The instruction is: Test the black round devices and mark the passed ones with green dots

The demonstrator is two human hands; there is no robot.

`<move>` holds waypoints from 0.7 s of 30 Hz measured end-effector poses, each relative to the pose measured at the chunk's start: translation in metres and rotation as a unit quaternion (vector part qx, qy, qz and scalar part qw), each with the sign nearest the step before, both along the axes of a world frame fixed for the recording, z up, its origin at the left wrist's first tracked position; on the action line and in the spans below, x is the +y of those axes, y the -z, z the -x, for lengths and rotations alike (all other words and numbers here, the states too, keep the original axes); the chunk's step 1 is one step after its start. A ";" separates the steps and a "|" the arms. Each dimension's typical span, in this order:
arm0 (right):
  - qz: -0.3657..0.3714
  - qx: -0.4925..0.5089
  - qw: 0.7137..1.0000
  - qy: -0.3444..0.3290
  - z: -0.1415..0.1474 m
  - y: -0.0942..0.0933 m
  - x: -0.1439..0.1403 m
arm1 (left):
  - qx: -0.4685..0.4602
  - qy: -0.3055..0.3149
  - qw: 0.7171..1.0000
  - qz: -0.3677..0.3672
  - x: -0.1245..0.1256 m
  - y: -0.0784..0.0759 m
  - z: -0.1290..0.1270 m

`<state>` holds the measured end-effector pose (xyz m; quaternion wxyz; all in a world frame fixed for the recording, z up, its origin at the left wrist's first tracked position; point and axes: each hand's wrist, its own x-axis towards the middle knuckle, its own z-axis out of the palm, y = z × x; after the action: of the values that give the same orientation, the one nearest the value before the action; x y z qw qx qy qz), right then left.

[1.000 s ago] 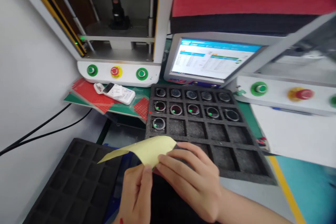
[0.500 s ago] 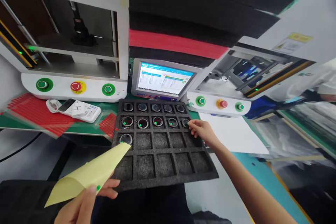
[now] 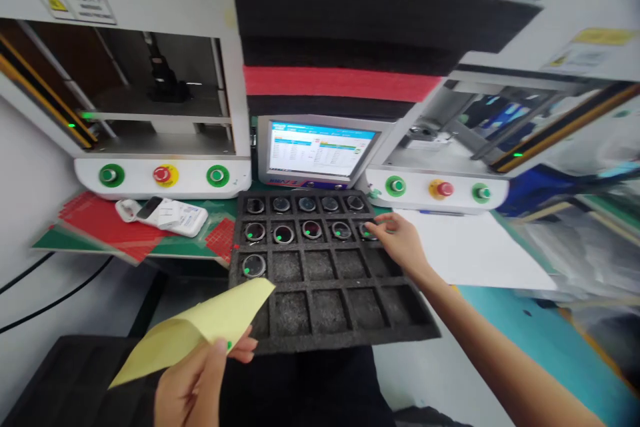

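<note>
A black foam tray [image 3: 330, 340] with square compartments lies in front of me, tilted slightly. Round dark discs with metallic rims fill its two far rows, and one such disc [image 3: 255, 265] sits at the left of the third row. Green dots mark the second-row discs and this one. My left hand [image 3: 200, 373] pinches a curled yellow paper sheet [image 3: 200, 320], with a small green dot beside the thumb. Over the right end of the second row is my right hand [image 3: 400, 237], thumb and forefinger slightly apart near a green-dotted disc [image 3: 369, 231], which they partly cover.
Behind the tray stands a lit monitor [image 3: 320, 150], between two machines with green and red buttons. Red sheets [image 3: 107, 227] and a white handheld device [image 3: 183, 217] lie on the left. White paper [image 3: 475, 247] with a pen is on the right. Another dark tray [image 3: 60, 380] sits lower left.
My right thumb and forefinger have parted from their pinch at the second row's right-end disc, and a green dot now shows there. The view has shifted; my left hand still holds the yellow sheet.
</note>
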<state>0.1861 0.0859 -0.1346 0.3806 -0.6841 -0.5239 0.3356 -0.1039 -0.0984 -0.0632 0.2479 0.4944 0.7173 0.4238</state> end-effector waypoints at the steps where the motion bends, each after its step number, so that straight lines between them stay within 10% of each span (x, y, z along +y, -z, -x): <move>1: -0.042 0.006 0.999 -0.017 0.013 -0.011 -0.012 | -0.004 0.027 1.000 -0.006 0.001 -0.003 -0.002; 4: -0.166 0.037 0.973 -0.158 0.060 -0.046 -0.059 | -0.018 0.079 0.996 -0.027 0.001 -0.010 -0.011; 8: -0.403 0.020 0.828 -0.389 0.111 -0.075 -0.106 | -0.007 0.089 0.995 -0.048 -0.002 -0.014 -0.022; 21: -0.391 0.045 0.828 -0.400 0.126 -0.069 -0.120 | 0.078 0.137 0.984 -0.084 -0.008 -0.014 -0.024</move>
<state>0.0596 -0.0346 -0.0657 0.4718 -0.1934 -0.8212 0.2561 -0.0801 -0.1067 -0.0492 0.2047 0.6388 0.6218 0.4041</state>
